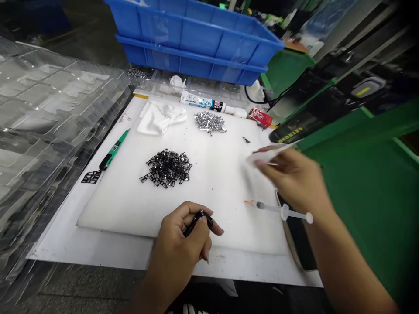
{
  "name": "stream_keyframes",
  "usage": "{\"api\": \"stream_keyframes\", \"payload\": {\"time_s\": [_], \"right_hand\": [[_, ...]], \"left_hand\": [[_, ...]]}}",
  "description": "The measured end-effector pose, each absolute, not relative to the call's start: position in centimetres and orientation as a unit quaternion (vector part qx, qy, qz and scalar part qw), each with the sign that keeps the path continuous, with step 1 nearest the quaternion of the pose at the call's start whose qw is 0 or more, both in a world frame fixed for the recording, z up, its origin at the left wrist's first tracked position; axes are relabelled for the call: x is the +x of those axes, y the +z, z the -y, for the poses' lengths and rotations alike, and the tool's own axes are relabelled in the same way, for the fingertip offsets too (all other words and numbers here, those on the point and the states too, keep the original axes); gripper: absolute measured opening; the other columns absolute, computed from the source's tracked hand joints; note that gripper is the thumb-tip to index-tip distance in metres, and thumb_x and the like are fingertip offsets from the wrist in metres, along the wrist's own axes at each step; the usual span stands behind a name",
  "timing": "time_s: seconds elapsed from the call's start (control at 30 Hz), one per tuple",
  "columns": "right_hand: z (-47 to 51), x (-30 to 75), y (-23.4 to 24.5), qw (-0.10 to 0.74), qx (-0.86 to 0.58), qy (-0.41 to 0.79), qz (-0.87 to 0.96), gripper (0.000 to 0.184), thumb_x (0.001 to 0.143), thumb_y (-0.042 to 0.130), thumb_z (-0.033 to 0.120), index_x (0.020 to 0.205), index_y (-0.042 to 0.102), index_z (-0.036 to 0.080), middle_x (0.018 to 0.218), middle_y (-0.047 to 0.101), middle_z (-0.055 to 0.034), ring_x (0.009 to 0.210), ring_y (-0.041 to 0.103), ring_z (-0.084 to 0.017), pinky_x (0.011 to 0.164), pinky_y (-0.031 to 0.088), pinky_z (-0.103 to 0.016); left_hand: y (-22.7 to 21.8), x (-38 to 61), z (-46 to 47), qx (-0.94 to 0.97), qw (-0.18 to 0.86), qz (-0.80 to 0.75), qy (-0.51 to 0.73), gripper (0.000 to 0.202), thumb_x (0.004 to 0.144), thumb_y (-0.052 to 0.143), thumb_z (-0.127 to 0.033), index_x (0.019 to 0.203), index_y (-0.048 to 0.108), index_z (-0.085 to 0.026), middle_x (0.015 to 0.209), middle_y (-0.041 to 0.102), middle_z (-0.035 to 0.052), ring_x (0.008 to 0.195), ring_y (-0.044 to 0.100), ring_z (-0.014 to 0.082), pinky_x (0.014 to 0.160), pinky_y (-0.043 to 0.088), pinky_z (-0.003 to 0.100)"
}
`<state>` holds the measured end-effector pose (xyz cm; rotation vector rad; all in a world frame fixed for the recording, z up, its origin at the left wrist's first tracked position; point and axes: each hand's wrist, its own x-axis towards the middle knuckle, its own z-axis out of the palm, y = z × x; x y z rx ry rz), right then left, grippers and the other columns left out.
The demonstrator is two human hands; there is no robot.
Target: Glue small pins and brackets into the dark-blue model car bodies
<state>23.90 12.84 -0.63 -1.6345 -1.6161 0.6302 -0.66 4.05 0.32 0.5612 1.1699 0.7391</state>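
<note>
My left hand (183,244) is closed around a small glossy black part (198,220) near the front of the white foam pad (209,196). Over the pad's right side, my right hand (291,174) pinches a thin white wipe (266,156), which is blurred. Just below that hand lies a syringe (270,207) with an orange tip pointing left. A pile of small black frame-like parts (168,168) rests on the pad, left of centre. Farther back sits a heap of small silvery pieces (210,121), and a single small part (246,139) lies apart from it.
Clear plastic trays (59,131) are stacked at left. A green cutter (114,150) and a black piece (91,176) lie along the left edge. Behind are a white cloth (160,117), a glue tube (201,101), a red can (260,117) and blue crates (196,39). A phone (299,240) lies right.
</note>
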Motion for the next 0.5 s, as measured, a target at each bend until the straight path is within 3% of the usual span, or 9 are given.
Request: {"api": "stream_keyframes", "payload": {"time_s": [0.1,0.23,0.3,0.37,0.43,0.5], "right_hand": [[-13.7,24.2,-2.0,0.272,-0.634,0.223,0.689,0.036,0.078,0.08,0.041,0.106,0.072,0.02,0.087,0.073,-0.0055,0.081,0.072,-0.026,0.078,0.06,-0.043],[-11.9,26.0,-0.3,0.252,-0.66,0.088,0.702,0.038,0.086,0.069,0.036,0.123,0.068,0.024,0.116,0.073,-0.0084,0.102,0.071,-0.029,0.093,0.055,-0.045],[-11.0,27.5,1.0,0.276,-0.707,-0.025,0.65,0.04,0.092,0.061,0.038,0.128,0.068,0.02,0.126,0.068,-0.0155,0.116,0.065,-0.035,0.102,0.046,-0.052],[-10.6,29.2,1.5,0.282,-0.751,-0.087,0.591,0.042,0.092,0.063,0.04,0.124,0.072,0.013,0.116,0.07,-0.0221,0.113,0.065,-0.041,0.101,0.044,-0.056],[-10.4,30.3,1.1,0.281,-0.774,-0.091,0.56,0.036,0.088,0.069,0.04,0.11,0.078,0.013,0.096,0.075,-0.0191,0.1,0.071,-0.039,0.094,0.05,-0.051],[-10.3,30.8,0.1,0.308,-0.777,-0.11,0.538,0.032,0.09,0.068,0.04,0.109,0.079,0.016,0.093,0.076,-0.0137,0.094,0.074,-0.032,0.09,0.054,-0.041]], "left_hand": [[-0.1,-0.1,-4.8,0.268,0.732,-0.531,0.333,0.016,0.091,0.057,-0.031,0.094,0.059,-0.016,0.081,0.072,0.0036,0.048,0.045,0.0044,0.044,0.033,0.016],[-0.3,0.1,-4.8,0.286,0.73,-0.535,0.315,0.018,0.093,0.057,-0.034,0.095,0.059,-0.016,0.081,0.071,0.0025,0.049,0.044,0.0041,0.045,0.034,0.016],[-0.3,0.0,-4.7,0.295,0.728,-0.538,0.306,0.018,0.093,0.056,-0.035,0.095,0.059,-0.017,0.081,0.071,0.0024,0.05,0.045,0.0043,0.045,0.035,0.016],[-0.3,0.0,-4.7,0.303,0.729,-0.537,0.297,0.019,0.093,0.055,-0.035,0.095,0.06,-0.017,0.081,0.071,0.0025,0.05,0.044,0.0044,0.045,0.035,0.016],[-0.3,0.0,-4.8,0.307,0.733,-0.535,0.287,0.018,0.092,0.055,-0.034,0.095,0.06,-0.017,0.082,0.071,0.0026,0.049,0.044,0.0042,0.045,0.034,0.016],[-0.2,-0.1,-4.9,0.305,0.738,-0.534,0.279,0.018,0.092,0.055,-0.034,0.095,0.06,-0.017,0.081,0.071,0.0023,0.049,0.043,0.0042,0.045,0.033,0.016]]}}
